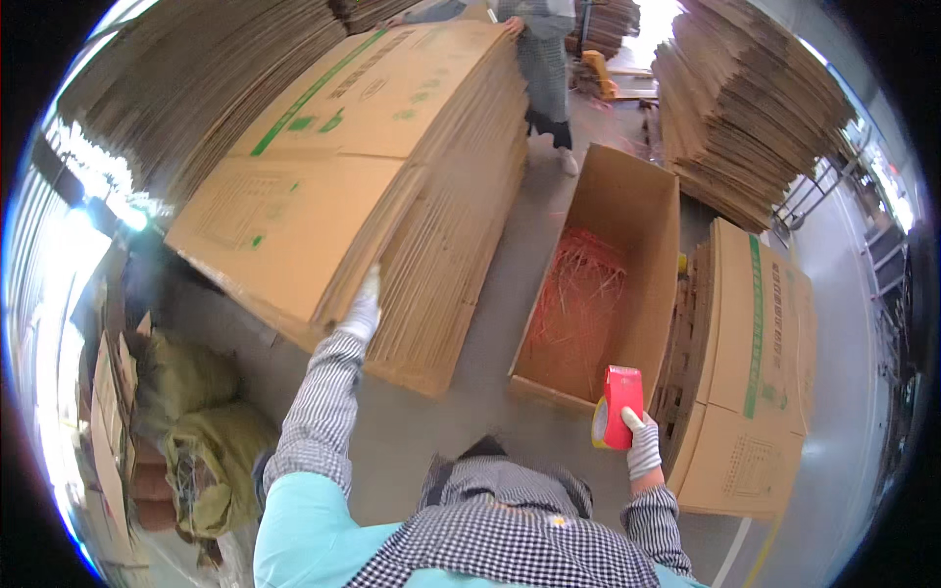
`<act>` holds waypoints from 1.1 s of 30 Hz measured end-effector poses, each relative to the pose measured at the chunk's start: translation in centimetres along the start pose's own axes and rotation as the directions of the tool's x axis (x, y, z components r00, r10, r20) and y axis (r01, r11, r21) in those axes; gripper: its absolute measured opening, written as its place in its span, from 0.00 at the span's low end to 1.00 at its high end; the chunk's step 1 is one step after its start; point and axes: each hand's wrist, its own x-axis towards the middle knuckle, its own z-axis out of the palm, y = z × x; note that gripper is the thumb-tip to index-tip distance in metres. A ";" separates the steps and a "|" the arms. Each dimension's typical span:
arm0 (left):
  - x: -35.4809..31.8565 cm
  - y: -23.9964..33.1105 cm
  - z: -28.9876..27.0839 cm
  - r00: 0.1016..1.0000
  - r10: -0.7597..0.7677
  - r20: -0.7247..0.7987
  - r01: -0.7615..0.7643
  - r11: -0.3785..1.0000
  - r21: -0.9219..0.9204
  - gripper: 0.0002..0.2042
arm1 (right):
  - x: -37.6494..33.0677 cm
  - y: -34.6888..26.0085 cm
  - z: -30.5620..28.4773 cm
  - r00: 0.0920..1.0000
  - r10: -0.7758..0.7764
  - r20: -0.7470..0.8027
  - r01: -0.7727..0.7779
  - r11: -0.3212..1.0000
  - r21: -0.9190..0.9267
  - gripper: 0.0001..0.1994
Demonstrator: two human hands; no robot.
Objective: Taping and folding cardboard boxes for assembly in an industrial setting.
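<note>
My left hand (pixel 363 306), in a white glove, is at the near right edge of a tall stack of flattened cardboard cartons (pixel 294 211). Its fingers are closed on the edge of the upper cartons; part of the grip is hidden and slightly blurred. In my right hand (pixel 642 443), also gloved with bare fingertips, is a red tape dispenser (pixel 624 400) with a yellowish roll on its left side. It is held above the near right corner of an open cardboard box (pixel 627 201). Tangled red strapping (pixel 583 284) lies inside that box.
Across the stack stands another person (pixel 544 69), a hand (pixel 514 24) on its far edge. More flattened cartons (pixel 755 363) stand at right, with a tall pile (pixel 745 108) behind. Green sacks (pixel 211 461) lie at lower left. A yellow pallet jack (pixel 598 76) is farther back.
</note>
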 end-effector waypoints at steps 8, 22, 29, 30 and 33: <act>-2.9 14.4 -4.7 0.903 0.327 0.278 -0.429 0.672 0.604 0.21 | -1.4 2.2 -8.4 0.991 0.046 -0.129 -0.041 0.998 0.041 0.22; -9.1 18.0 7.3 0.972 0.074 -0.223 -0.143 0.940 -0.310 0.17 | -13.0 3.8 -18.4 0.929 0.210 -0.305 -0.094 0.931 0.353 0.25; -41.0 43.7 41.7 0.352 0.216 0.911 0.730 0.546 -0.411 0.18 | -22.5 12.4 -37.3 0.682 0.350 -0.642 0.097 0.827 0.554 0.24; -45.3 45.8 46.7 0.185 0.199 0.962 0.867 0.427 -0.256 0.21 | -24.2 12.9 -39.7 0.625 0.358 -0.694 0.141 0.822 0.551 0.24; -55.5 50.9 58.3 0.023 0.186 0.982 0.863 0.492 -0.113 0.22 | -31.1 13.1 -45.4 0.474 0.326 -0.818 0.186 0.871 0.454 0.26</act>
